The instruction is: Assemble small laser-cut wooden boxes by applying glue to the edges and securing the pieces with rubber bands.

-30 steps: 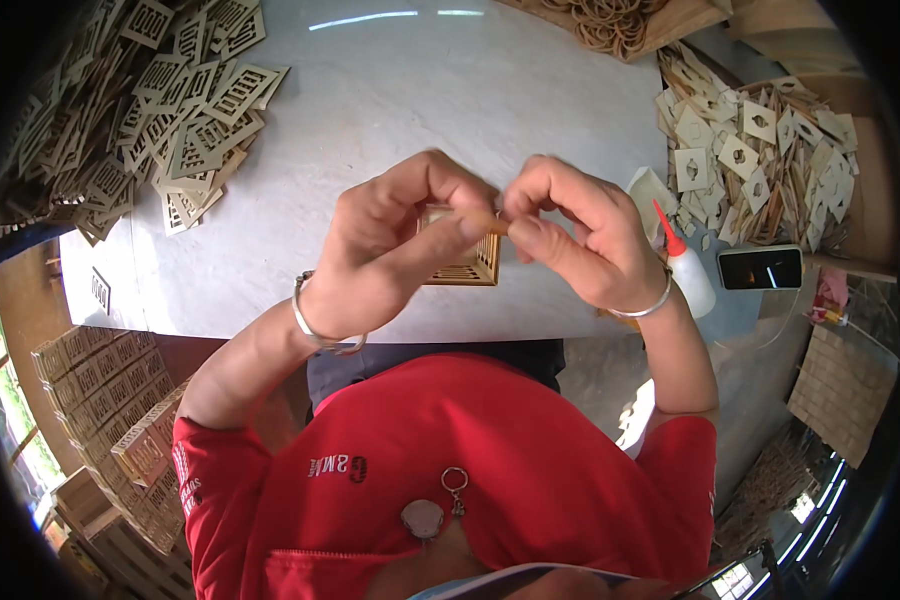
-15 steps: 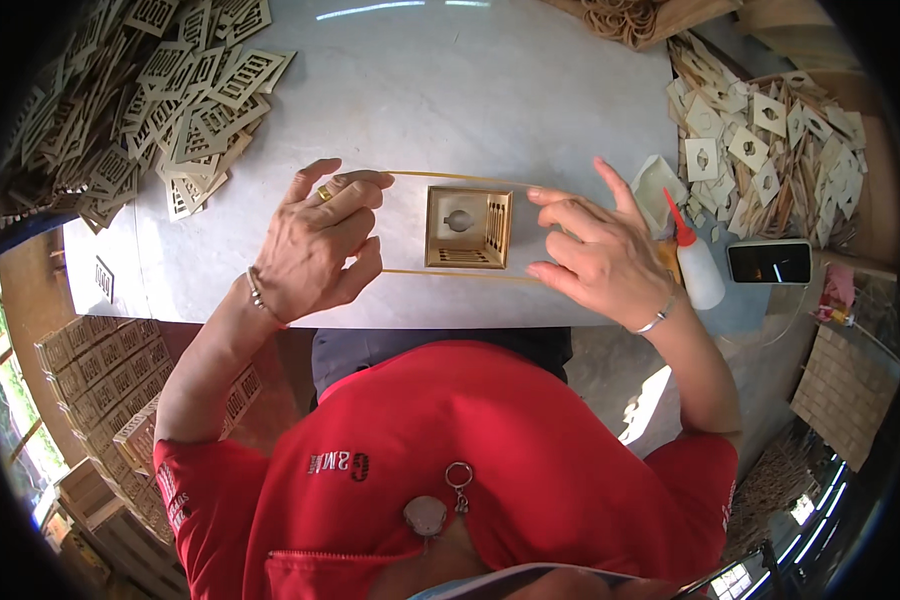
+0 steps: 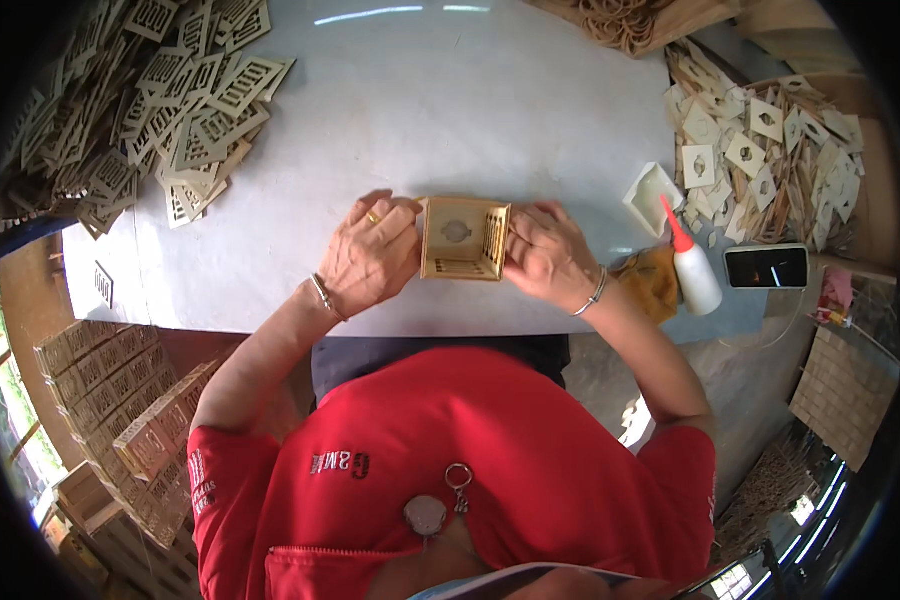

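Note:
A small square wooden box (image 3: 467, 238) stands on the table between my hands, its open top facing up. Slots line its right and near walls, and a round hole shows inside. My left hand (image 3: 372, 255) is closed against the left side of the box, fingertips at its edge. Against the right side, the curled fingers of my right hand (image 3: 552, 252) press in the same way. A thin rubber band seems to run along the box's far edge; the fingers hide most of it.
Slotted wooden panels (image 3: 205, 130) are heaped at the far left. Square pieces with holes (image 3: 745, 155) pile up at the right, near a white tray (image 3: 652, 195), a red-tipped glue bottle (image 3: 697, 275), a yellow cloth (image 3: 650, 285) and a phone (image 3: 767, 267). Rubber bands (image 3: 620, 22) lie at the back.
Both hands have moved inward from holding a rubber band stretched wide around the box. They now touch the box's sides, and the band is no longer stretched out.

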Available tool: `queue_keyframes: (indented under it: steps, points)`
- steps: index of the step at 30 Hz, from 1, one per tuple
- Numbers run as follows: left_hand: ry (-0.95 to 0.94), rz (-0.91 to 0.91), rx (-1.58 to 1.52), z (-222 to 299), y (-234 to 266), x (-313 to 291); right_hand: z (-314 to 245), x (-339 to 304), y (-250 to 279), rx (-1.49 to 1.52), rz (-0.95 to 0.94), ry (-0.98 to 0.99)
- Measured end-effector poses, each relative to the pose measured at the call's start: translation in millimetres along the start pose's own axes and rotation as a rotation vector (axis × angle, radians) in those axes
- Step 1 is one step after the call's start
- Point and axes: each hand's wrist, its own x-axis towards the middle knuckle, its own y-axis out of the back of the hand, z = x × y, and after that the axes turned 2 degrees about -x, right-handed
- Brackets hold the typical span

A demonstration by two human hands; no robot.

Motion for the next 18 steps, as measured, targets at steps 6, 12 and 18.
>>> queue_keyframes:
  steps: [6,12,18]
  points:
    - [0.004,0.042,-0.117,3.3,-9.9,-14.9,-1.3,-15.7,-14.3,0.753,0.017,-0.336]
    - [0.036,0.091,-0.257,5.6,-8.4,-13.6,48.2,4.5,2.7,0.602,0.050,-0.491]
    - [0.329,0.133,-0.440,11.8,-1.9,-13.7,158.8,65.4,23.9,-0.323,0.351,-0.445]
